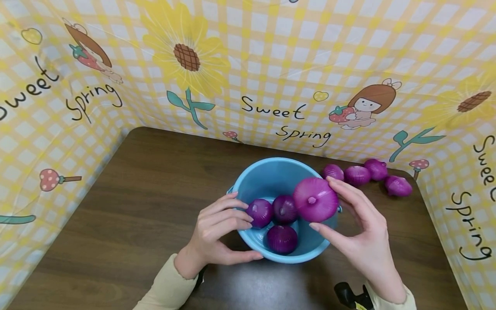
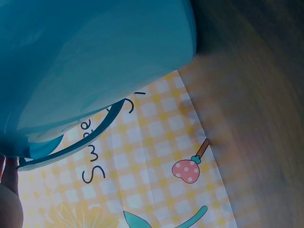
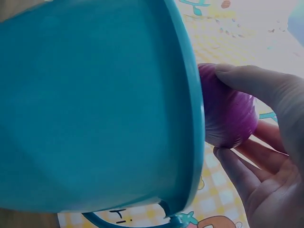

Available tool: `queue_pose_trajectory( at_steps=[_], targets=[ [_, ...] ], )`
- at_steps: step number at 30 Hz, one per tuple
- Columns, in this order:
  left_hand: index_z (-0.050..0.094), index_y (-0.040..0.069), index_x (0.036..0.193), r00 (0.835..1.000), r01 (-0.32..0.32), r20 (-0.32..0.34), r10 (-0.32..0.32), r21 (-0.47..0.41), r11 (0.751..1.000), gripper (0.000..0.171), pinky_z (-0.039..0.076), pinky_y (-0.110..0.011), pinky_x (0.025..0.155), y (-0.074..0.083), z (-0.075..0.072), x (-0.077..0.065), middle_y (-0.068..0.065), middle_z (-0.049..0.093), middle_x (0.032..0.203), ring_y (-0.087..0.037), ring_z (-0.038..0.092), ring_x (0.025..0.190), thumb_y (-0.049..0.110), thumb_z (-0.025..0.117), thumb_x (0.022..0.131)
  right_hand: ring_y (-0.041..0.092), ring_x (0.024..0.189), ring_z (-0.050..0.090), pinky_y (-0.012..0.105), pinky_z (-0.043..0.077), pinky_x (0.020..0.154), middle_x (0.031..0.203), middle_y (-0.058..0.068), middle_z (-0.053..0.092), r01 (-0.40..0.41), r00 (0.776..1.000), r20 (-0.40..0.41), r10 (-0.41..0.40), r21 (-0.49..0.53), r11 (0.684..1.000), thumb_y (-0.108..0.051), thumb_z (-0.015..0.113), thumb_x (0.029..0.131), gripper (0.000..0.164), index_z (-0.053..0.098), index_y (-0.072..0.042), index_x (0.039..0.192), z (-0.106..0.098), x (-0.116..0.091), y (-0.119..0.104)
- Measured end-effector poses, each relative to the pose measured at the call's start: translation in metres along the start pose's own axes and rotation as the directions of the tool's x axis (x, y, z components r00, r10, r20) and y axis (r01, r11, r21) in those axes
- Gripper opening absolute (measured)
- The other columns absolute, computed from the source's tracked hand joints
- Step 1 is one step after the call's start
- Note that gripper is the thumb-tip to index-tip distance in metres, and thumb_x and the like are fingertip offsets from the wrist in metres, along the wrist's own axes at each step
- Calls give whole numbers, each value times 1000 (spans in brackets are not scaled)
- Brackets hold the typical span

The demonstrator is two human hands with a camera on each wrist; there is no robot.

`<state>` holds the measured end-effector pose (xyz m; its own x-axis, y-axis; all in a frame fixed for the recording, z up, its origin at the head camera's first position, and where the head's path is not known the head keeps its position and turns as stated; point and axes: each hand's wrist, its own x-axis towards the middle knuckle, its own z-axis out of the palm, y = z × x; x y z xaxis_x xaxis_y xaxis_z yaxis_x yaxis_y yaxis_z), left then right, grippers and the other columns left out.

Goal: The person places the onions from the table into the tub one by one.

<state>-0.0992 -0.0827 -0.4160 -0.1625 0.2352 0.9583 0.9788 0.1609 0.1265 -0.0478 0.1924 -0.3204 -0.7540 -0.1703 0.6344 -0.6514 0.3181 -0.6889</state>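
A light blue bucket (image 1: 271, 178) stands upright on the table, with three red onions inside. One onion (image 1: 260, 213) lies by the left wall, a darker onion (image 1: 285, 209) beside it, and another onion (image 1: 282, 239) toward the front. My left hand (image 1: 217, 230) grips the bucket's left rim, fingers over the edge and thumb along the front. Between thumb and fingertips my right hand (image 1: 366, 241) holds a larger red onion (image 1: 315, 199) over the bucket's right side. In the right wrist view the bucket wall (image 3: 95, 109) partly hides this held onion (image 3: 230, 111).
Several more red onions (image 1: 358, 175) lie at the back right corner of the brown wooden table (image 1: 135, 206). A checked yellow cloth (image 1: 263, 64) rises behind and along both sides. The bucket's handle (image 2: 90, 137) hangs out from its side in the left wrist view.
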Motion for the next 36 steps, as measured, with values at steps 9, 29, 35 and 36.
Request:
queue_pose_trajectory(
  at_steps=[9, 29, 35, 36],
  targets=[
    [70, 6, 78, 1000, -5, -7, 5, -2, 1000, 44, 53, -55, 96, 0, 0, 0, -7, 72, 83, -29, 70, 84, 47, 88, 76, 23, 122, 59, 26, 51, 99, 130, 24, 61, -21, 996, 81, 27, -71, 997, 16, 92, 55, 83, 61, 9, 131, 5, -2, -2],
    [70, 5, 78, 1000, 0, -5, 0, -2, 1000, 46, 53, -55, 97, 0, 0, -1, -8, 73, 84, -30, 70, 85, 47, 88, 76, 29, 126, 57, 25, 48, 102, 131, 22, 62, 18, 984, 176, -6, -62, 998, -4, 95, 69, 71, 62, 5, 131, 15, -3, -3],
    [70, 5, 79, 1000, 3, -1, -3, -5, 1000, 46, 53, -56, 97, 0, 0, -2, -8, 73, 84, -30, 70, 85, 48, 88, 76, 29, 126, 56, 25, 46, 104, 132, 20, 62, 11, 981, 192, 3, -75, 997, -1, 95, 65, 74, 63, 3, 132, 17, -4, -3],
    [71, 6, 79, 1000, 5, 0, -5, -6, 1000, 46, 53, -56, 96, 0, 0, -2, -8, 73, 84, -29, 70, 85, 48, 88, 76, 29, 127, 56, 25, 46, 104, 132, 20, 62, 8, 981, 195, 7, -78, 997, 1, 95, 64, 76, 63, 3, 132, 18, -4, -3]
  ],
)
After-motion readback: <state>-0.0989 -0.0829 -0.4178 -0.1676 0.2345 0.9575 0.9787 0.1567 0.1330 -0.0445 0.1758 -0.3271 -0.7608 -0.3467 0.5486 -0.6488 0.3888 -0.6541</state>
